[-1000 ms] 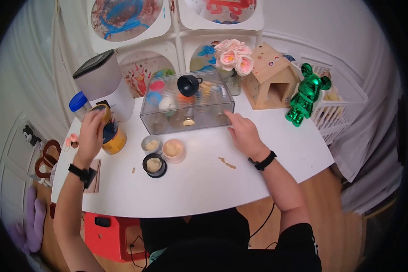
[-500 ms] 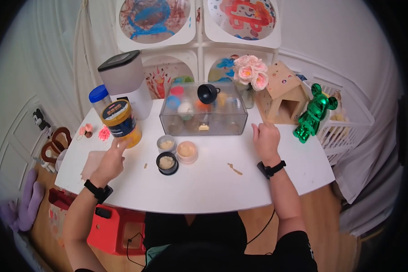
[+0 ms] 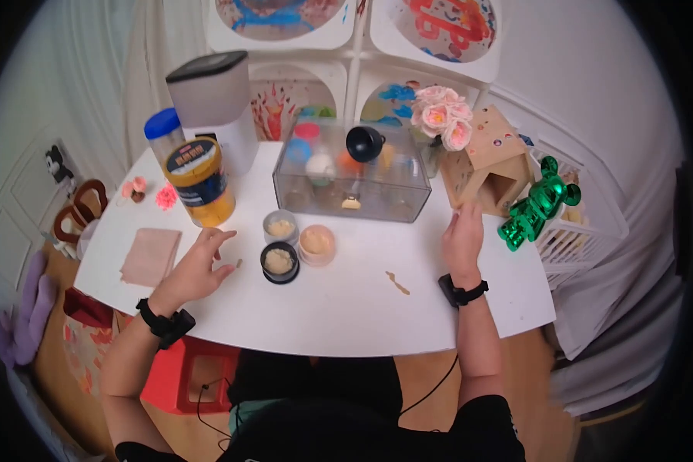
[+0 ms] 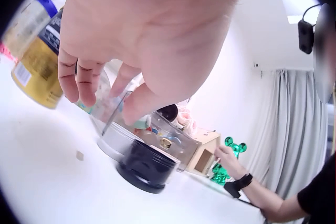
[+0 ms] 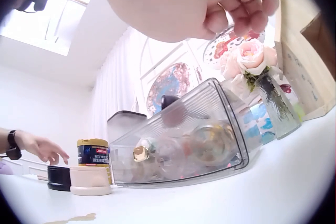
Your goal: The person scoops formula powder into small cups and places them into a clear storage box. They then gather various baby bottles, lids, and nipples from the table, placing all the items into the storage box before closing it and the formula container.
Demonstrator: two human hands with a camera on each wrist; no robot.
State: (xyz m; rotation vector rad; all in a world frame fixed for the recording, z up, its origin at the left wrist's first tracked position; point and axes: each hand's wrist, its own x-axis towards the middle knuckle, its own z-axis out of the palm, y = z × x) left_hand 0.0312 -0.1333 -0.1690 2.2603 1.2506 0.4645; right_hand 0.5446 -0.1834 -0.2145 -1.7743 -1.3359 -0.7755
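Observation:
The left hand (image 3: 199, 266) hovers left of three small tubs, its fingers bent loosely and holding nothing. A black tub (image 3: 279, 262), a grey one (image 3: 281, 226) and a pink one (image 3: 316, 245) each contain pale, crumbly stuff. Behind the hand stands a yellow jar with a dark label (image 3: 201, 182). At the right, the empty right hand (image 3: 463, 245) is raised in front of the wooden house (image 3: 491, 165), right of the clear lidded box (image 3: 354, 185). In the left wrist view the black tub (image 4: 147, 167) sits below the left fingers.
A black cup (image 3: 364, 144) rests on the box. Flowers (image 3: 442, 117) stand behind it, a green bear figure (image 3: 540, 205) to the right. A folded cloth (image 3: 151, 256) and a blue-lidded container (image 3: 163, 131) are at left. A brownish smear (image 3: 397, 282) marks the white table (image 3: 346, 316).
From beside the yellow jar's lid, the left hand has come down toward the table's front, nearer the tubs. The right hand has moved away from the clear box to the right.

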